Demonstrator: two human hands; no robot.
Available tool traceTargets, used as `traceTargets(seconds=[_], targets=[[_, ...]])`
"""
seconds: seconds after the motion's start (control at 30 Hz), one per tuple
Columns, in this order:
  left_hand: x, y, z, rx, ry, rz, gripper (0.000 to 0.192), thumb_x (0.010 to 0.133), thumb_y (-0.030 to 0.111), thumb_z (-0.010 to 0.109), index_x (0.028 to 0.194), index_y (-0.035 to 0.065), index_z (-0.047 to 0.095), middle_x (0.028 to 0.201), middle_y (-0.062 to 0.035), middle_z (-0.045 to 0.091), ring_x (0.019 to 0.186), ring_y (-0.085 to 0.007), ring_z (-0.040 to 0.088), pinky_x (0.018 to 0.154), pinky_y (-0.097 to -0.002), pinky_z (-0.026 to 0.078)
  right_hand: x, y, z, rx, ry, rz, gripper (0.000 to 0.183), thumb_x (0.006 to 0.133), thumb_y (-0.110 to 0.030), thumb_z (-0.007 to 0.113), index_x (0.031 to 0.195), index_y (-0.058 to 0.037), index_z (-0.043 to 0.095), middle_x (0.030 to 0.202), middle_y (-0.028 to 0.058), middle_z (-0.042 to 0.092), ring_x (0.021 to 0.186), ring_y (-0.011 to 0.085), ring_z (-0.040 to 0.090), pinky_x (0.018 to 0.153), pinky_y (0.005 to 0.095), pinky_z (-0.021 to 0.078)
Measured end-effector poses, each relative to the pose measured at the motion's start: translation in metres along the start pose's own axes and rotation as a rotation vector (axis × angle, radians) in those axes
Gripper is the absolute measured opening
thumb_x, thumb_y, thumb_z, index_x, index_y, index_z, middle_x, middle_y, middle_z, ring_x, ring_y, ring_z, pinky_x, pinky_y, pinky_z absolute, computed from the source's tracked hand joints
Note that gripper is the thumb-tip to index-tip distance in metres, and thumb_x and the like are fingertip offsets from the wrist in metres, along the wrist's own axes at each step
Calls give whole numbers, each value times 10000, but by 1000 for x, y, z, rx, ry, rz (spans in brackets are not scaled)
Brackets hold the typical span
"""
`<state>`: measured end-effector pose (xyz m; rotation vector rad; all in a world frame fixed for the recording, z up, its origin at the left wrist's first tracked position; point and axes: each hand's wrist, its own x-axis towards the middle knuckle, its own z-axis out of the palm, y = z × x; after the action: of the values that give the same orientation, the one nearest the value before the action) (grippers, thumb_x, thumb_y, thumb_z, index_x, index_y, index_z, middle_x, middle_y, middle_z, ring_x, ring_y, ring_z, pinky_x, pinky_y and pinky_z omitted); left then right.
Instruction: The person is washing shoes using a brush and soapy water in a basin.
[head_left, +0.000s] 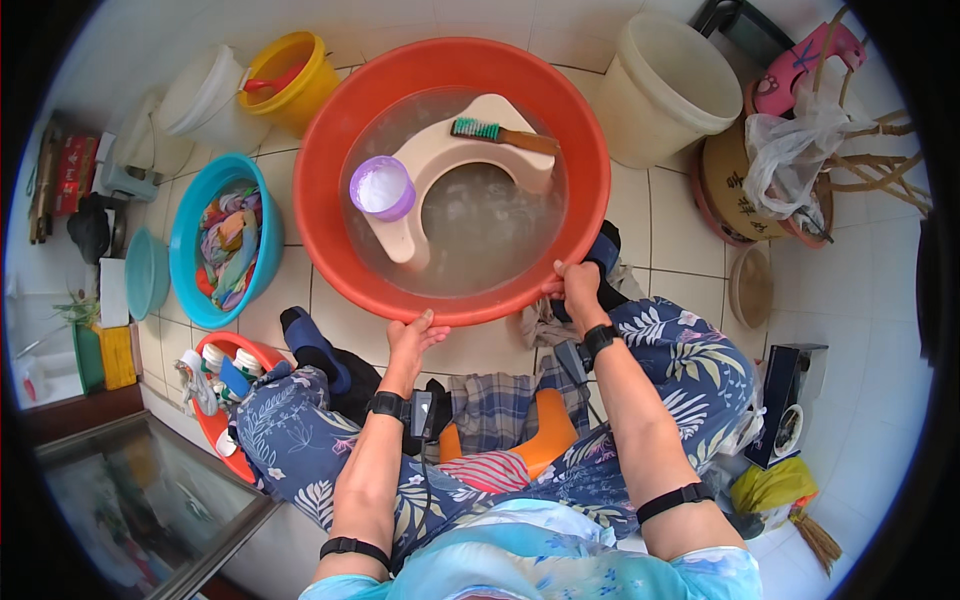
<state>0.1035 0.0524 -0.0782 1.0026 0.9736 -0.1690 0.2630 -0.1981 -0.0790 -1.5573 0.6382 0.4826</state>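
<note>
A large red plastic basin (330, 247) holding cloudy water stands before me on the floor. Across it, partly in the water, lies a curved beige plastic piece (431, 150). A scrub brush (517, 137) with green and white bristles and a brown handle rests on its right end, and a purple tub of white paste or powder (382, 189) on its left. My left hand (411, 341) touches the near outer rim of the basin, its fingers spread. My right hand (575, 287) grips the rim at the lower right, thumb on top.
A blue basin of colourful cloths (262, 255), a yellow bucket (322, 82) and a white bucket (217, 97) stand at left. A cream bucket (637, 97) and a planter (724, 180) are at right. Plaid cloth (487, 409) lies between my knees.
</note>
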Motion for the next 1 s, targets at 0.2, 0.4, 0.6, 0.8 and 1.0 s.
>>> traceTargets(seconds=[0.2,0.4,0.6,0.8,1.0], targets=[[8,0,51,-65,16,-11,230,876,138,634,969,-55,550,905,-147,632,780,-272,680,667,-308,568,53,-30,-11,-68,60,-82,178,836,-88,604,802,85,578,612,142,592,386,218,562,333,306,421],[22,-6,102,-173,37,-21,208,876,127,633,968,-41,554,904,-137,626,810,-277,675,707,-328,567,99,-68,-18,-280,173,-200,216,756,-90,666,686,85,560,543,172,590,417,254,601,362,341,448],[36,-5,151,-300,133,-48,215,881,102,621,962,-74,527,889,-153,621,764,-277,678,650,-321,573,138,-103,-23,-372,146,-234,232,739,-97,671,683,96,556,528,174,584,401,250,582,363,348,445],[45,-1,188,-388,177,-89,236,895,87,593,1000,-92,481,908,-170,614,764,-285,677,634,-318,575,170,-123,-29,-428,112,-277,248,740,-135,672,694,90,578,524,165,591,420,240,587,423,351,477],[54,2,213,-480,232,-141,233,889,70,593,997,-93,466,896,-180,612,732,-290,677,587,-316,571,179,-134,-23,-538,219,-275,307,736,-220,694,719,80,626,582,194,618,518,302,627,525,386,504]])
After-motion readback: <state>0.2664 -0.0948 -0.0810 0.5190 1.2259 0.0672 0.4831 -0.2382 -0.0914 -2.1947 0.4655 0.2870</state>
